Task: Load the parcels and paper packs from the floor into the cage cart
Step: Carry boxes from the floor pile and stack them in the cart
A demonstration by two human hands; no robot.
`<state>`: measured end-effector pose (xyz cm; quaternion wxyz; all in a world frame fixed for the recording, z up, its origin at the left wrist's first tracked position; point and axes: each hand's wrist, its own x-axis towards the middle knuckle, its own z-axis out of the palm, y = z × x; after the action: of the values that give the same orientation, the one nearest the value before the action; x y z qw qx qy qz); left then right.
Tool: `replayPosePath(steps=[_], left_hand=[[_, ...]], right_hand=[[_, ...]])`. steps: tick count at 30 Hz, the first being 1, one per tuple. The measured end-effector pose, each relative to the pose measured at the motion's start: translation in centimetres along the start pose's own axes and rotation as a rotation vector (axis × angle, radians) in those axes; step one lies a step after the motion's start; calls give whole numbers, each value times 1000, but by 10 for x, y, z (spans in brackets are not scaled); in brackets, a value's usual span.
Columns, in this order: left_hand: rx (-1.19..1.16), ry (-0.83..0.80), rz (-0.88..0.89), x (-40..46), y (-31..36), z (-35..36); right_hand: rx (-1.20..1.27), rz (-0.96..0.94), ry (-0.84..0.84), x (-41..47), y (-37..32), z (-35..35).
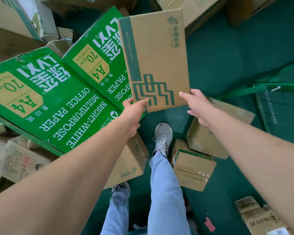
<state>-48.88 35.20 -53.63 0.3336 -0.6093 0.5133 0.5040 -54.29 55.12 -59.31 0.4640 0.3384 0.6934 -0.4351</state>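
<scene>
Green flooring [227,61] is showing across the right and lower centre of the frame, with brown parcels lying on it at lower centre, one [193,167] partly hidden behind the person's leg. Both arms are reaching forward at full stretch, the left hand [134,114] and right hand [197,106] pinching the near corners of a flat China Post parcel [156,56], thumbs on top and fingers hidden beneath. That parcel is hovering at upper centre, overlapping two green Lvxi A4 paper boxes [46,99] whose left edges are running out of frame.

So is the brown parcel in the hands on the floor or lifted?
Lifted: both the left hand and right hand grip the brown parcel's near edge, above the floor.
</scene>
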Motion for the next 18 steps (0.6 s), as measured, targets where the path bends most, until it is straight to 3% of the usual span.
replayPosePath(steps=[6,12,18], left_hand=[[-27,58,130,-59,14,-24],[-2,-74,192,-145,18,-45],[87,-151,254,-239,-25,-87]], right_hand=[[204,-153,52,-85,-10,4],[239,-253,60,-175,-26,-24],[203,-303,151,-288,5,-20]])
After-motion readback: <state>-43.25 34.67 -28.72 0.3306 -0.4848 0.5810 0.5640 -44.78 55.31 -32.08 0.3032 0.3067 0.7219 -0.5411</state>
